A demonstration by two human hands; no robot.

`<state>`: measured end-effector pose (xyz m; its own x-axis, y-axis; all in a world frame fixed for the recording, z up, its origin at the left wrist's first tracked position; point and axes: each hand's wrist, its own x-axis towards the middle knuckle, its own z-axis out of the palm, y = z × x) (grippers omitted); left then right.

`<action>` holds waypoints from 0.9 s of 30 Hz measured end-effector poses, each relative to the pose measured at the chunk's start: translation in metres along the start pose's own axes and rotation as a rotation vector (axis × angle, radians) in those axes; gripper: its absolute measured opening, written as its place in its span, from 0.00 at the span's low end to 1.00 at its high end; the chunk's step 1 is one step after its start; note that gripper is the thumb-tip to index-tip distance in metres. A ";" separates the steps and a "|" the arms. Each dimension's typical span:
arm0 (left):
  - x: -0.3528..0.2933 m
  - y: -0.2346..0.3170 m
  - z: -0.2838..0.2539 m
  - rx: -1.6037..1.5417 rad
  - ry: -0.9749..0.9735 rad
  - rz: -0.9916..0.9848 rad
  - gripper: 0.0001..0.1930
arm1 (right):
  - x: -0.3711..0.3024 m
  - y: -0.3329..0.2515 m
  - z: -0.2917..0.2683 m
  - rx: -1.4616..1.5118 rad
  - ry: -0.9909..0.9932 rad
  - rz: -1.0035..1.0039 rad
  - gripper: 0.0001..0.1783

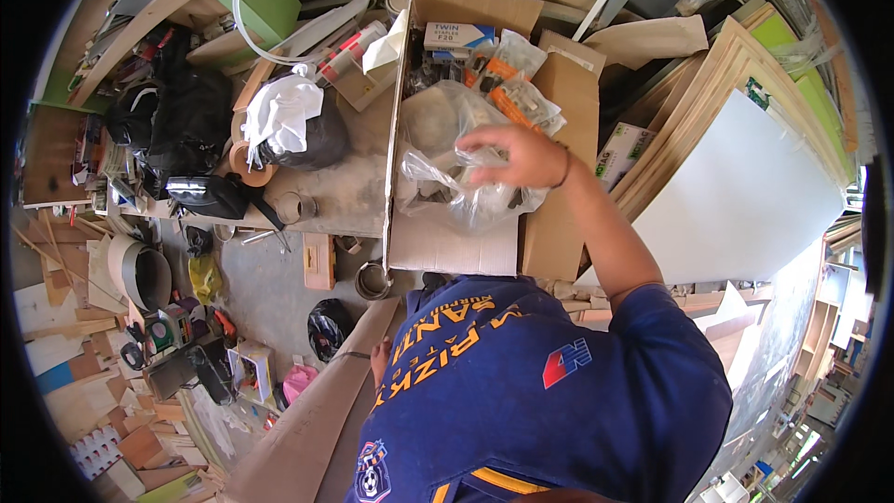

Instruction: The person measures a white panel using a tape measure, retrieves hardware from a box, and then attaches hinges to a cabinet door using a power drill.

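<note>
My right hand [523, 156] reaches over an open cardboard box [454, 250]. Its thumb and fingers are apart, curved above a crumpled clear plastic bag [438, 121] that they seem to touch. Small dark items, too blurred to name, show through the bag. Beyond the hand, inside the box, lie orange-and-clear packets [523, 101] and a small white-and-blue carton [458, 37]. Of my left hand [380, 360], only a bit of skin shows beside my dark blue shirt; its fingers are mostly hidden.
Left of the box stands a black bundle topped by a white plastic bag [284, 114], near a tape roll [250, 166] and black bags [191, 116]. Stacked boards with a white sheet [736, 196] lean at right. Wood offcuts [144, 442] litter the floor at lower left.
</note>
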<state>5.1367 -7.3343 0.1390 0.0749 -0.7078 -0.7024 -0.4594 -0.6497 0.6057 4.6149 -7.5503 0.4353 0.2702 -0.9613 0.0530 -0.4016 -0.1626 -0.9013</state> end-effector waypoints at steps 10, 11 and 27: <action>-0.028 0.010 0.002 0.173 -0.060 -0.107 0.20 | 0.004 0.140 -0.045 -0.613 0.452 0.599 0.33; -0.026 0.013 0.002 0.164 -0.056 -0.109 0.20 | 0.006 0.143 -0.041 -0.670 0.525 0.580 0.30; -0.032 0.027 0.009 0.083 -0.034 -0.130 0.20 | -0.003 0.154 -0.085 0.008 0.585 0.248 0.12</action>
<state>5.1140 -7.3270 0.1743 0.1093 -0.6090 -0.7856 -0.5197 -0.7087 0.4771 4.4778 -7.5912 0.3327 -0.3536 -0.9330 0.0665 -0.3841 0.0800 -0.9198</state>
